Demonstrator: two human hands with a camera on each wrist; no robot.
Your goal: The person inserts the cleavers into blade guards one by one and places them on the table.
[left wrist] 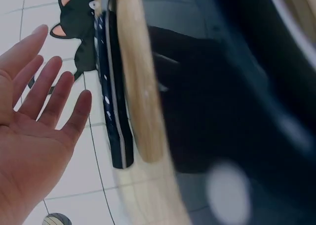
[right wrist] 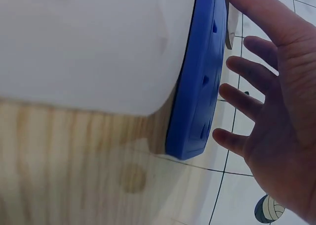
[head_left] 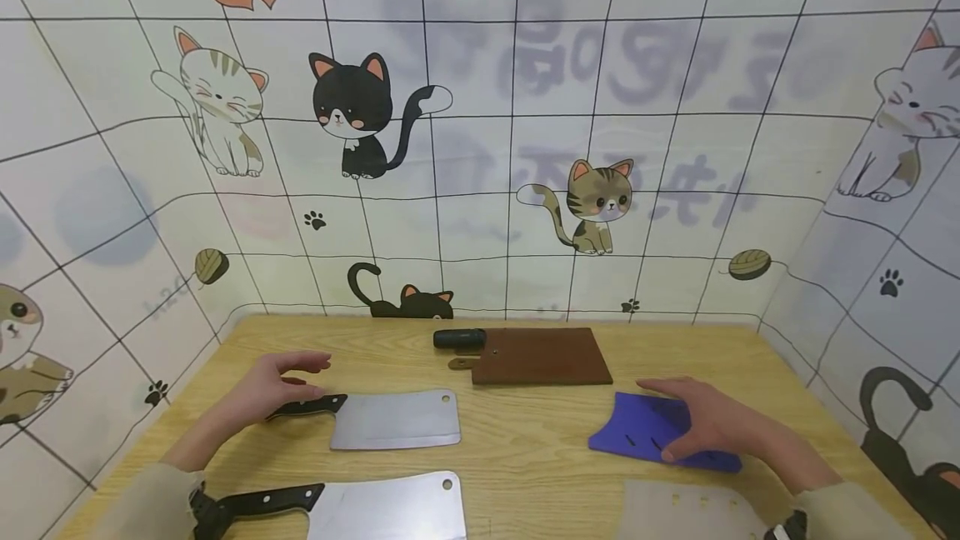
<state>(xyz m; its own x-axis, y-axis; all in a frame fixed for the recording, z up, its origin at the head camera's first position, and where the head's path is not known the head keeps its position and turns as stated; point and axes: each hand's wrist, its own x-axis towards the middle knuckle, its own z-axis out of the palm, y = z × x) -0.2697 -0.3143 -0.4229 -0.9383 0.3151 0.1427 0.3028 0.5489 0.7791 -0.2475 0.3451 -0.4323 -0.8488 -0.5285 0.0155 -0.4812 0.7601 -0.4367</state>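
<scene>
My left hand (head_left: 273, 386) is above the black handle of a cleaver (head_left: 397, 419), its fingers loosely extended. In the left wrist view the fingers of that hand (left wrist: 44, 116) are spread apart from a black riveted handle (left wrist: 112, 111). A second cleaver (head_left: 390, 507) lies closer, partly cut off by the frame. My right hand (head_left: 712, 419) hovers over a flat blue slotted plastic piece (head_left: 637, 432). The right wrist view shows its fingers apart from the blue edge; whether the thumb touches it I cannot tell.
A brown cutting board (head_left: 547, 357) lies at the back, with a black cylindrical object (head_left: 459, 339) at its left end. A whitish slotted sheet (head_left: 675, 511) lies in front of the blue piece. Cat-patterned wall covering (head_left: 480, 148) surrounds the wooden table (head_left: 525, 432).
</scene>
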